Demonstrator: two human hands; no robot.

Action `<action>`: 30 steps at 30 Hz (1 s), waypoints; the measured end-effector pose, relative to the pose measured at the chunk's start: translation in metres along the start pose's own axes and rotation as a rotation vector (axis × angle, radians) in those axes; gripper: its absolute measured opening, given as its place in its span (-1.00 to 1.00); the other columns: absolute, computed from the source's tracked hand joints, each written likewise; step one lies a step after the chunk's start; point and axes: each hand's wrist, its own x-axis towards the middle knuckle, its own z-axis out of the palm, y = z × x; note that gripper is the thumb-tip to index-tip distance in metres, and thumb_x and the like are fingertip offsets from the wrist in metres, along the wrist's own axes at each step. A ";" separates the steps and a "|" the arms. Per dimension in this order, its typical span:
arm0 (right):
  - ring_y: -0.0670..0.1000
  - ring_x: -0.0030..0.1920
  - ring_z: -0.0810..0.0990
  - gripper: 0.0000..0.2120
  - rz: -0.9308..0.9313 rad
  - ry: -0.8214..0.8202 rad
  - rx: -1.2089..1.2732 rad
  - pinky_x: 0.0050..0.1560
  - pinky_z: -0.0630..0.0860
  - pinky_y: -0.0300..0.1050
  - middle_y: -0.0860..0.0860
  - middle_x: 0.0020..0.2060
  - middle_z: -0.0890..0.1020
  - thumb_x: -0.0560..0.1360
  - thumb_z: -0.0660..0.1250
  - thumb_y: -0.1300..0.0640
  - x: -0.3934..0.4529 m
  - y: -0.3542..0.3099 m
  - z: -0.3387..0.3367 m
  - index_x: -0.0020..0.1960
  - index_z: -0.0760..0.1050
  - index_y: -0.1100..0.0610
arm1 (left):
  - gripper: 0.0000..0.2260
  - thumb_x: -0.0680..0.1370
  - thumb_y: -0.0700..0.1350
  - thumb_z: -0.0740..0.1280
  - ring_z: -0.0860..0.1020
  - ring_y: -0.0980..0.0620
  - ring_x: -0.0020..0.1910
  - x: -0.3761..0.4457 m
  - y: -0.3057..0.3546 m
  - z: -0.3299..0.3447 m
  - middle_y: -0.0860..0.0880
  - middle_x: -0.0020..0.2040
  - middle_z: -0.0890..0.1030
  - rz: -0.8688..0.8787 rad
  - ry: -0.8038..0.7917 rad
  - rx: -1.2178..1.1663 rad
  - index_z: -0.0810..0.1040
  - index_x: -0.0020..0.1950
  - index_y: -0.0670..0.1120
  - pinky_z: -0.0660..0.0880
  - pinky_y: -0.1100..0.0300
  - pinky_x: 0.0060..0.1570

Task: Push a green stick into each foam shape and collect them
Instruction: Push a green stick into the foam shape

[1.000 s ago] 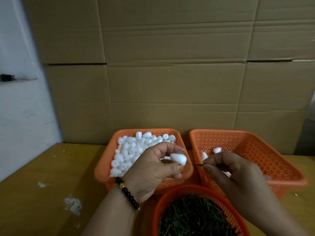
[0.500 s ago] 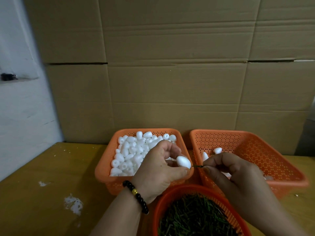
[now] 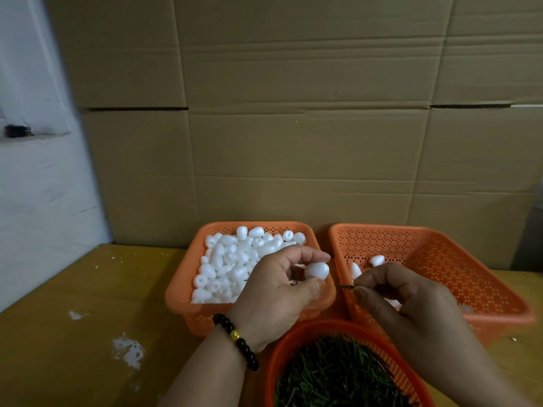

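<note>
Since right basket holds few finished pieces, left basket still heaped: early days. Left hand pinches foam egg, right hand pinches green stick, not yet in.

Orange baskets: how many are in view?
3: the left basket full of foam shapes, the right basket nearly empty, and the round basket of green sticks nearest the camera, partly cut off.
</note>
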 end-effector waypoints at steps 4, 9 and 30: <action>-0.07 -0.38 0.63 -0.81 0.024 -0.001 0.003 -0.26 0.50 -0.20 -0.29 -0.24 0.64 0.41 0.45 0.16 0.000 -0.003 0.001 -0.22 0.56 -0.12 | -0.73 0.58 -0.35 0.23 0.61 0.02 -0.13 0.001 0.002 0.003 -0.13 0.02 0.66 -0.044 0.001 -0.211 0.52 0.20 -0.08 0.60 0.04 -0.02; -0.10 -0.41 0.61 -0.79 0.016 0.009 0.021 -0.30 0.49 -0.22 -0.27 -0.24 0.63 0.37 0.44 0.19 -0.001 -0.006 0.001 -0.26 0.53 -0.12 | -0.76 0.58 -0.37 0.19 0.57 -0.03 -0.18 0.003 0.007 -0.002 -0.23 0.00 0.64 -0.146 -0.084 -0.614 0.53 0.18 -0.18 0.56 0.13 -0.20; -0.30 -0.20 0.61 -0.64 -0.092 0.107 0.032 -0.22 0.42 -0.54 -0.31 -0.23 0.63 0.33 0.50 0.32 -0.002 -0.007 0.002 -0.22 0.55 -0.15 | -0.66 0.46 -0.26 0.34 0.57 -0.04 -0.14 0.003 0.009 -0.003 -0.16 -0.01 0.64 -0.277 -0.164 -0.811 0.54 0.23 -0.10 0.58 0.11 -0.16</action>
